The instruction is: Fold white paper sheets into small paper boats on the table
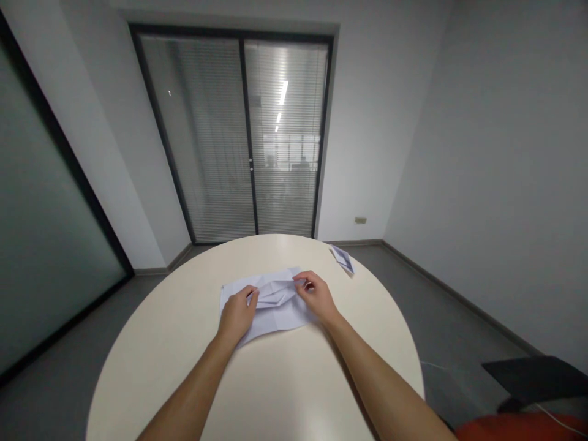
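A white folded paper piece (277, 294) with several creases is held between my two hands. My left hand (237, 315) pinches its left end between thumb and fingers. At the right end, my right hand (318, 298) grips it with thumb and fingertips. Beneath them a white sheet of paper (271, 323) with fold lines lies on the round table. Whether the folded piece is part of this sheet or separate, I cannot tell. My fingers hide both ends of the fold.
Another folded paper (343, 260) lies at the far right edge of the round cream table (179, 361). Behind stands a glass partition with blinds (285, 184). To the lower right are a black chair part (542, 376) and something red (509, 427).
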A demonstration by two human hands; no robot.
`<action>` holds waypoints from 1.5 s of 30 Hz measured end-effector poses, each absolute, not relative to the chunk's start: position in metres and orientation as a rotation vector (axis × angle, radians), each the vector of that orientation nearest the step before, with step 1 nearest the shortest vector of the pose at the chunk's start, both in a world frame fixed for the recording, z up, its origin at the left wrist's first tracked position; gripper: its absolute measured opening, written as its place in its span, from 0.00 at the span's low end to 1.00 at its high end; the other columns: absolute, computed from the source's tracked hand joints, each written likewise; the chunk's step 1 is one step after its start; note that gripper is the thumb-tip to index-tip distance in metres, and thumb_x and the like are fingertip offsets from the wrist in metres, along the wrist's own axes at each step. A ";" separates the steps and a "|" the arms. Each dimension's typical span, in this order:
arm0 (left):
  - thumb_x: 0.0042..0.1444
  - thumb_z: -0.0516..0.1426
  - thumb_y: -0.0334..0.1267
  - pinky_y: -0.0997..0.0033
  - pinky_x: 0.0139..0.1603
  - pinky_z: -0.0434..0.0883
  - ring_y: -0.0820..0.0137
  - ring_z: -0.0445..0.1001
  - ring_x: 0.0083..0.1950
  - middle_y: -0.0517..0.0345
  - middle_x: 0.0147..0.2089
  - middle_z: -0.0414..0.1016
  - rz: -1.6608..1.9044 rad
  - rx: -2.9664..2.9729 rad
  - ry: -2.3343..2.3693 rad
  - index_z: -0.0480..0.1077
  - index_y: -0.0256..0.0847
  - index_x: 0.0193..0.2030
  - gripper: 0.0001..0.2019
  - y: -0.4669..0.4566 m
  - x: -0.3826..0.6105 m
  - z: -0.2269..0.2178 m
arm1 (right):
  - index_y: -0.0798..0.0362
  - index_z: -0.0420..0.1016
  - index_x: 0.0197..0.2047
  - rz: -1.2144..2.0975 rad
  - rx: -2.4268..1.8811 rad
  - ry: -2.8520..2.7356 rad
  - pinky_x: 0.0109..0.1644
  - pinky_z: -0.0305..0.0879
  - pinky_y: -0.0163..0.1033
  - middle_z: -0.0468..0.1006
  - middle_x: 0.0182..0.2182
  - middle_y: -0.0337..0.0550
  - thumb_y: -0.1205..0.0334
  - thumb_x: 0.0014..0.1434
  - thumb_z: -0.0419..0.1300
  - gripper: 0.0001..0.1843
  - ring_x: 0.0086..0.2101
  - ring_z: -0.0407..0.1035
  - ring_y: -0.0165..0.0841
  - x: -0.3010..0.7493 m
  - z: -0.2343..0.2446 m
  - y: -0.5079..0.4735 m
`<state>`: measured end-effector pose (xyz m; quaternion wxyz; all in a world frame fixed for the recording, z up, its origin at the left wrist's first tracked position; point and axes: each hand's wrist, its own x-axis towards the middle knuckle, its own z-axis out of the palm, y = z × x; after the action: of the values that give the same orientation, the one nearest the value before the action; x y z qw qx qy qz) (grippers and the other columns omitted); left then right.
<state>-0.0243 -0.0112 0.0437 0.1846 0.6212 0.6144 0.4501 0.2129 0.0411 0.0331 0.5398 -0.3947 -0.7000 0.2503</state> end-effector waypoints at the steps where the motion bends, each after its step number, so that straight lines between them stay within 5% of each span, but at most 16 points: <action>1: 0.60 0.58 0.43 0.66 0.50 0.70 0.57 0.80 0.46 0.52 0.40 0.84 1.270 1.766 1.735 0.79 0.47 0.37 0.09 -0.012 -0.024 0.044 | 0.48 0.81 0.43 0.555 -0.950 -1.685 0.43 0.69 0.42 0.82 0.41 0.43 0.63 0.55 0.61 0.12 0.35 0.73 0.36 0.214 0.033 0.041; 10: 0.62 0.56 0.46 0.65 0.49 0.70 0.58 0.80 0.45 0.54 0.44 0.84 1.323 1.853 1.741 0.79 0.48 0.42 0.11 -0.007 -0.029 0.039 | 0.42 0.83 0.39 0.435 -1.049 -1.846 0.52 0.66 0.48 0.84 0.38 0.43 0.59 0.60 0.64 0.06 0.43 0.74 0.43 0.228 0.032 0.046; 18: 0.60 0.58 0.47 0.66 0.49 0.71 0.61 0.79 0.47 0.54 0.45 0.82 1.355 1.847 1.586 0.74 0.46 0.45 0.11 0.004 -0.034 0.026 | 0.46 0.77 0.42 0.545 -1.088 -1.687 0.37 0.64 0.39 0.81 0.33 0.41 0.50 0.65 0.58 0.11 0.33 0.73 0.38 0.229 0.024 0.050; 25: 0.61 0.56 0.47 0.66 0.46 0.71 0.62 0.79 0.41 0.54 0.47 0.82 1.168 1.965 1.625 0.77 0.46 0.47 0.13 0.000 -0.034 0.027 | 0.48 0.72 0.42 0.600 -1.024 -1.578 0.32 0.64 0.37 0.73 0.27 0.38 0.45 0.65 0.56 0.15 0.28 0.67 0.34 0.231 0.018 0.055; 38: 0.63 0.54 0.48 0.58 0.57 0.69 0.57 0.76 0.51 0.51 0.45 0.81 1.319 1.859 1.480 0.75 0.44 0.43 0.13 0.010 -0.040 0.018 | 0.48 0.70 0.39 0.947 -0.890 -1.329 0.32 0.74 0.37 0.64 0.30 0.36 0.39 0.58 0.62 0.21 0.30 0.61 0.32 0.225 0.014 0.062; 45: 0.56 0.62 0.55 0.66 0.37 0.78 0.58 0.75 0.53 0.45 0.57 0.77 1.511 1.304 1.204 0.71 0.42 0.40 0.18 0.012 -0.030 0.015 | 0.47 0.71 0.38 1.068 -0.857 -1.199 0.37 0.77 0.40 0.66 0.29 0.35 0.38 0.53 0.67 0.22 0.32 0.64 0.32 0.229 0.004 0.070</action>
<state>-0.0300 0.0120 0.0153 0.3941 0.5142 0.4748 0.5957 0.2286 0.0705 0.0042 0.6138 -0.3716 -0.5202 0.4632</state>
